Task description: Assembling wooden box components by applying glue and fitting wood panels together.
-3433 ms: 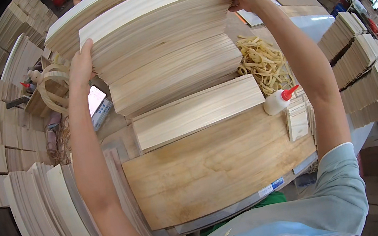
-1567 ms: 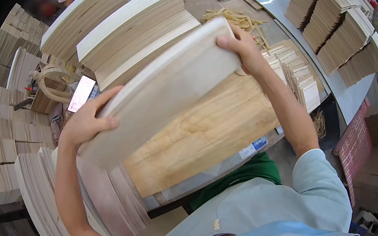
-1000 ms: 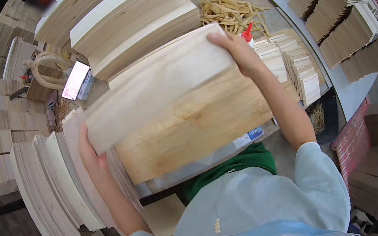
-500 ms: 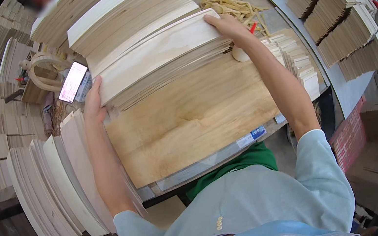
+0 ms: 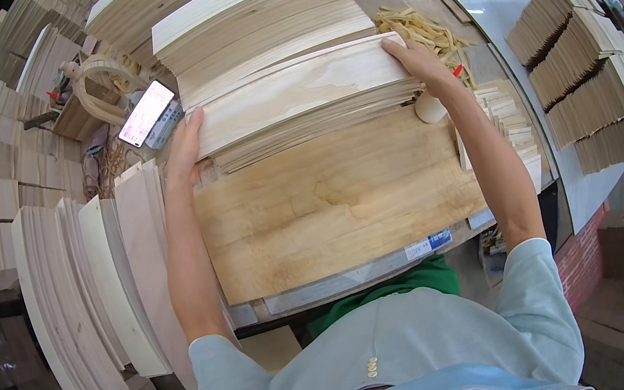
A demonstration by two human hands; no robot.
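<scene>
A pale, long wooden board (image 5: 297, 98) lies across the top of a stack of thin boards (image 5: 318, 127). My left hand (image 5: 186, 144) grips its left end, with the thumb over the top edge. Around the right end my right hand (image 5: 420, 67) is closed, thumb on top and fingers partly hidden behind the edge. In front of the stack, nearer my body, lies a wide, worn brown wooden panel (image 5: 346, 202). A small whitish cup-like container (image 5: 429, 107) stands beside my right wrist.
Taller board stacks (image 5: 261, 27) rise behind. A lit phone (image 5: 146, 113) leans at the left, near upright boards (image 5: 117, 279). To the right are a pile of thin wood strips (image 5: 423, 22), small wood pieces (image 5: 507, 115) and more stacks (image 5: 581, 62).
The whole view has turned slightly, so the bench appears further right and more level. Both hands keep their grip on the board's ends.
</scene>
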